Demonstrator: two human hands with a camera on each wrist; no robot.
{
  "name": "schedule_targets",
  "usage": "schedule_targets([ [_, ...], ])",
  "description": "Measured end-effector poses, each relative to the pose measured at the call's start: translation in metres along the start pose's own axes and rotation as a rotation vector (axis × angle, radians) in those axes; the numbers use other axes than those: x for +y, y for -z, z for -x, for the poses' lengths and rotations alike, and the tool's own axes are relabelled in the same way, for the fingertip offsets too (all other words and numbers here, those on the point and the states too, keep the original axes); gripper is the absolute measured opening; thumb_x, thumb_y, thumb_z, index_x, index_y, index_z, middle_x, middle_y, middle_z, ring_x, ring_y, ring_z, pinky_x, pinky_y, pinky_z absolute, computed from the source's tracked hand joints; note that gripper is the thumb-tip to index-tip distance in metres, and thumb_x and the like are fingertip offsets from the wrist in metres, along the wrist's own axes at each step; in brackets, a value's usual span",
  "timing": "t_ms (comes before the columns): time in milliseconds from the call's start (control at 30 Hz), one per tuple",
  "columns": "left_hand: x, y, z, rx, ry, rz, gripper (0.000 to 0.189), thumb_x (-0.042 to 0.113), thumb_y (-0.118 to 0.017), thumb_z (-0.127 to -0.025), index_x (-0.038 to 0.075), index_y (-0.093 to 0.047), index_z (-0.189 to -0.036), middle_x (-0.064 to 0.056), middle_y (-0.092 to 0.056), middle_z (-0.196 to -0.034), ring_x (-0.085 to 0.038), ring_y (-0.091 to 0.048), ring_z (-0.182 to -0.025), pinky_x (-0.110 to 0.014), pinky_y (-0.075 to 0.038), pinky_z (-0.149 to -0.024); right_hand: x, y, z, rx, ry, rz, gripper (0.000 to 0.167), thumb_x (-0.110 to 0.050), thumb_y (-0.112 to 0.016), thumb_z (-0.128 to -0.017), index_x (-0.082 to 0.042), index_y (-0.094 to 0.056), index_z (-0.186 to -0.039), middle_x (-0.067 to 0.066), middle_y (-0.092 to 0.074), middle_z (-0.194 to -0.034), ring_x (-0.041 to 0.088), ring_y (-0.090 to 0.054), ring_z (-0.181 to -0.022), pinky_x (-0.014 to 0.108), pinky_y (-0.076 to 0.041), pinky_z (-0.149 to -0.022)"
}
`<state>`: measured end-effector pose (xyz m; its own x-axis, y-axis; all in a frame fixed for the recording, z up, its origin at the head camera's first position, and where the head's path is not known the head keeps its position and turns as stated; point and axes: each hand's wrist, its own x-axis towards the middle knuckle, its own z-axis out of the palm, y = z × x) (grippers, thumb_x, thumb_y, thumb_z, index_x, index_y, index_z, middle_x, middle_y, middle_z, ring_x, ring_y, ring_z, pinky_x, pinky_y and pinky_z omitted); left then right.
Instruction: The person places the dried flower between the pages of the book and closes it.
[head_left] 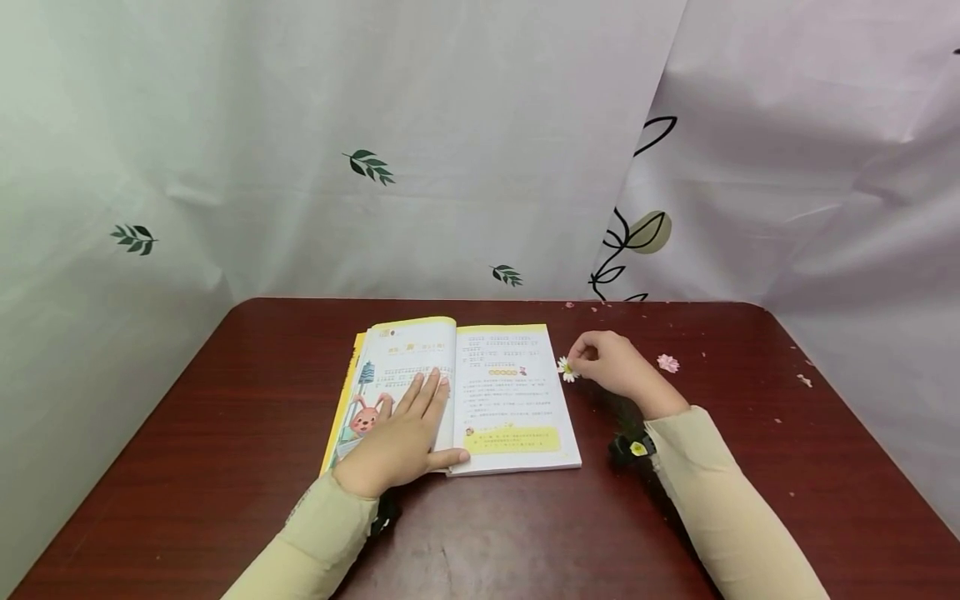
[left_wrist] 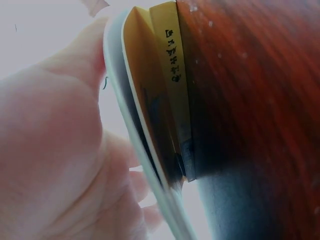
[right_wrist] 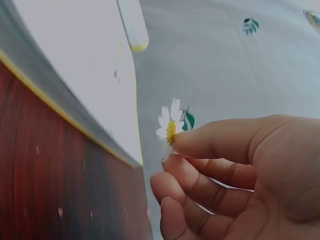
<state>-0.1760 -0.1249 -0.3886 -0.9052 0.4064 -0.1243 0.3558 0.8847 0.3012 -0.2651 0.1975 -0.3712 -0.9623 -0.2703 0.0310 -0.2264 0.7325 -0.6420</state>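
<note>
Clearly, the right hand pinches a thin-petalled daisy; only the head view shows the left hand flat on paper book.

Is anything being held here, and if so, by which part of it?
The right hand pinches a white flower at the edge of its head, beside the yellow centre. The left hand lies flat on the open book, gripping nothing.
</note>
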Motion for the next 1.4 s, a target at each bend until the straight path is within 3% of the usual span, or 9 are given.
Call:
schedule_targets([
  [233,-0.001,-0.001,0.0,-0.005,-0.004,0.002,0.101,0.059,-0.067,-0.092,-0.001,-0.022,-0.16,-0.017,-0.012,-0.169,-0.038,-0.009,-0.155,-0.072,-0.015,-0.114,-0.015,-0.012,0.001,0.01,-0.019,-0.069,0.006,-0.011,-0.068,-0.094,-0.007,-0.069,-0.09,0.006,-0.063,-0.082,0.021,-0.056,-0.074,0.032,-0.046,-0.066],
  [533,-0.002,-0.001,-0.001,-0.019,0.009,0.006,0.101,0.06,-0.066,-0.092,-0.001,-0.021,-0.16,-0.016,-0.01,-0.169,-0.037,-0.008,-0.155,-0.071,-0.014,-0.114,-0.033,-0.032,-0.009,-0.007,0.015,-0.107,0.009,-0.01,-0.068,-0.093,-0.006,-0.068,-0.086,0.005,-0.063,-0.079,0.018,-0.056,-0.073,0.029,-0.048,-0.064],
  [1000,0.0,-0.001,0.001,-0.02,0.003,0.006,0.1,0.057,-0.066,-0.093,-0.002,-0.022,-0.16,-0.017,-0.012,-0.169,-0.037,-0.01,-0.155,-0.071,-0.016,-0.114,-0.068,-0.062,-0.03,-0.056,0.022,-0.136,0.008,-0.007,-0.066,-0.091,-0.007,-0.07,-0.084,0.003,-0.063,-0.077,0.015,-0.055,-0.068,0.026,-0.045,-0.062],
  [1400,-0.002,-0.002,0.0,-0.014,0.002,-0.005,0.1,0.058,-0.066,-0.093,-0.001,-0.022,-0.16,-0.016,-0.012,-0.169,-0.036,-0.01,-0.155,-0.071,-0.017,-0.114,-0.082,-0.083,-0.046,-0.088,0.0,-0.112,0.01,-0.005,-0.066,-0.09,-0.008,-0.071,-0.081,0.002,-0.062,-0.071,0.013,-0.052,-0.063,0.024,-0.043,-0.059],
])
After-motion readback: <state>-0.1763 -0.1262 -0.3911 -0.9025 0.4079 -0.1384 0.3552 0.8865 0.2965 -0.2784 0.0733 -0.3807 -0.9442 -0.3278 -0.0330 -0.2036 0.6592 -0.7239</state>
